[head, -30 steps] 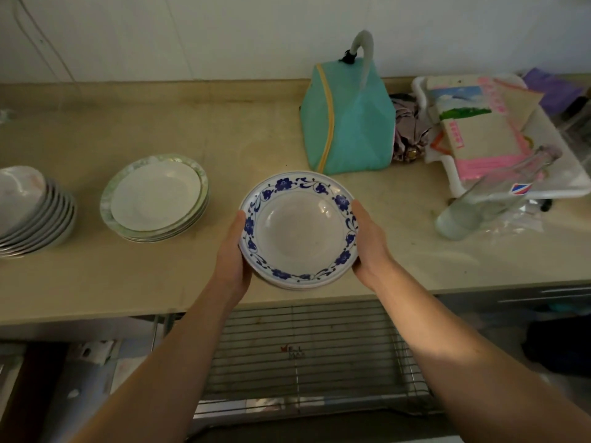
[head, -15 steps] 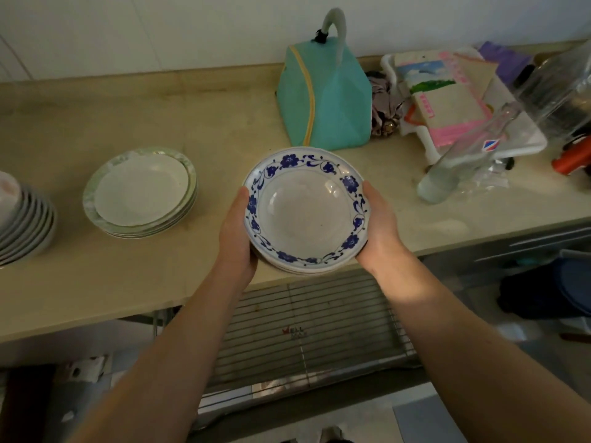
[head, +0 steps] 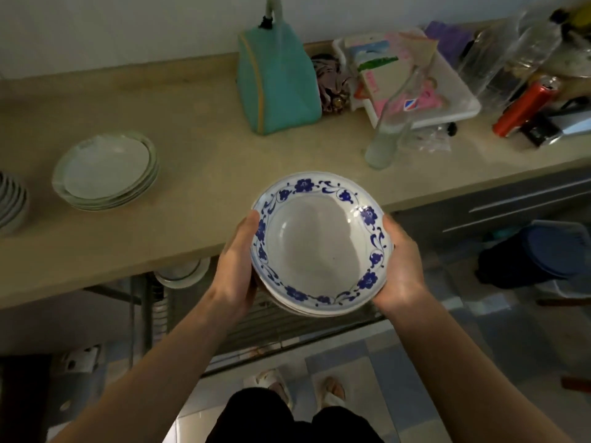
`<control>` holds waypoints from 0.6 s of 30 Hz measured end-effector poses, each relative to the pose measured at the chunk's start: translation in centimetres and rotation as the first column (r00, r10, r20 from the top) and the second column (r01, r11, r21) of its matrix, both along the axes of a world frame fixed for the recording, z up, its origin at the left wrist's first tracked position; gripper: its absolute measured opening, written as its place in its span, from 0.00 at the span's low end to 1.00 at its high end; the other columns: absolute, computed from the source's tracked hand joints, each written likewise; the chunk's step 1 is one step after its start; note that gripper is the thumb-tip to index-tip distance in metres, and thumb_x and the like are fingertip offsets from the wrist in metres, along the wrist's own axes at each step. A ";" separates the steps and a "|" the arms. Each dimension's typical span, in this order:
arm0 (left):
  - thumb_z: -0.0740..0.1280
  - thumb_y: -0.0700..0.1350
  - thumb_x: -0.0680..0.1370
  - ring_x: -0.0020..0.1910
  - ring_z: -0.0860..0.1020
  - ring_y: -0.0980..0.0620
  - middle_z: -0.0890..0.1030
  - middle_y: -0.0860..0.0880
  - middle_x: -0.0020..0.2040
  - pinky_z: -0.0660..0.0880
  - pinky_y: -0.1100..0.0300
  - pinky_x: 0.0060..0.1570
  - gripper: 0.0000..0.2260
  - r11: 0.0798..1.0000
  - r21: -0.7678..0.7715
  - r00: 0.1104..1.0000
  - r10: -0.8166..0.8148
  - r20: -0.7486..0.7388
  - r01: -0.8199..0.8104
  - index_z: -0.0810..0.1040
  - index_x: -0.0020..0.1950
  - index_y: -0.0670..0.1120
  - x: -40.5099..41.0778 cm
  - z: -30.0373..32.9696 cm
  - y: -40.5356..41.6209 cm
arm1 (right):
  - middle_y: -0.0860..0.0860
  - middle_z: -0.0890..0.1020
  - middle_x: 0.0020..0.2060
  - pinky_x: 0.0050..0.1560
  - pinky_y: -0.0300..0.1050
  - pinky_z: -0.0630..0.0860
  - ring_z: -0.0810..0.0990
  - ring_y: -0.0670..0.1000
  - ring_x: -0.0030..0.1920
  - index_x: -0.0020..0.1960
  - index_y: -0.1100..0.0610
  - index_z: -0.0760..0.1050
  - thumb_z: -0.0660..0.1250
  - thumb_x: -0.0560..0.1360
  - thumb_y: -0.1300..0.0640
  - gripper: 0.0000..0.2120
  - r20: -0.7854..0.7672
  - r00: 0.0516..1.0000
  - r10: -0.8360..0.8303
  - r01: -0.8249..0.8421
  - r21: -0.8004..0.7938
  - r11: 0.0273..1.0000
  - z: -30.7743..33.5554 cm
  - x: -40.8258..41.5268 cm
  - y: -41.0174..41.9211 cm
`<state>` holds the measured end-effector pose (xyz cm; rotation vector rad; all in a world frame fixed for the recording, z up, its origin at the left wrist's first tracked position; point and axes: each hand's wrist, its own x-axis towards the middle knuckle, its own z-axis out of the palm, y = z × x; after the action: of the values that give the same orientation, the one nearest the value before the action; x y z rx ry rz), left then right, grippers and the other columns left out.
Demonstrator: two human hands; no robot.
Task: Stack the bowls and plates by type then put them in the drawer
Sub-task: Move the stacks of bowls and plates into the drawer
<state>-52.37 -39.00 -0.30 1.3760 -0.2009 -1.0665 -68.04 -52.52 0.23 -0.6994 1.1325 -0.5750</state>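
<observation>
Held dishes: a small stack of blue-flowered plates (head: 321,247), at least two by the rims showing under the top one; the exact count cannot be told. The stack is lifted off the counter (head: 198,148), over its front edge.
Left hand (head: 238,266): curled around the left rim of the stack, thumb on top of the rim.
Right hand (head: 399,266): curled around the right rim, thumb on the edge, fingers underneath and hidden.
Green-rimmed plates (head: 105,169): one stack on the counter to the left, about four by the visible rims.
Bowls (head: 11,203): one nested stack at the far left edge, partly cut off, several rims showing.
Wire drawer (head: 287,324): pulled out under the counter, below the held stack.
Other counter things: one teal bag (head: 276,78) at the back, one glass bottle (head: 391,123) leaning on one white tray (head: 454,100), one red can (head: 524,105) lying on its side.
</observation>
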 end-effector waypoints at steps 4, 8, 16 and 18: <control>0.57 0.61 0.83 0.56 0.84 0.43 0.85 0.45 0.57 0.77 0.42 0.61 0.21 0.995 0.099 0.999 -0.001 -0.052 0.007 0.83 0.62 0.51 -4.6 -1.0 0.6 | 0.56 0.88 0.42 0.49 0.61 0.84 0.86 0.60 0.43 0.47 0.54 0.86 0.68 0.79 0.47 0.13 -0.087 0.996 -0.011 0.013 0.023 1.000 -1.6 -4.6 0.5; 0.57 0.61 0.83 0.57 0.84 0.40 0.85 0.44 0.57 0.75 0.37 0.63 0.20 0.983 0.180 0.988 0.043 -0.145 -0.017 0.84 0.61 0.52 -7.8 -2.6 0.8 | 0.55 0.88 0.46 0.47 0.56 0.83 0.87 0.60 0.46 0.54 0.56 0.84 0.62 0.81 0.47 0.16 -0.135 0.991 0.015 -0.002 0.097 0.995 -3.3 -7.2 -0.3; 0.60 0.65 0.79 0.51 0.85 0.38 0.86 0.43 0.54 0.79 0.34 0.53 0.22 0.932 0.354 0.952 0.175 -0.252 -0.078 0.86 0.56 0.53 -8.3 -5.9 0.6 | 0.52 0.87 0.34 0.31 0.42 0.78 0.85 0.51 0.28 0.36 0.54 0.85 0.64 0.81 0.50 0.19 -0.217 0.973 0.084 -0.053 0.145 0.988 -5.9 -6.2 -2.0; 0.60 0.64 0.80 0.54 0.83 0.34 0.86 0.41 0.55 0.77 0.31 0.56 0.21 0.927 0.361 0.939 0.208 -0.275 -0.100 0.85 0.59 0.51 -7.6 -6.6 0.4 | 0.51 0.87 0.33 0.34 0.43 0.77 0.84 0.50 0.27 0.39 0.55 0.84 0.64 0.81 0.49 0.17 -0.211 0.970 0.117 -0.084 0.161 0.983 -6.2 -5.4 -2.3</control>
<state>-60.01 -38.57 -6.91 1.4805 0.3375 -1.2031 -73.42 -54.79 -5.98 -0.6963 1.3234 -0.3262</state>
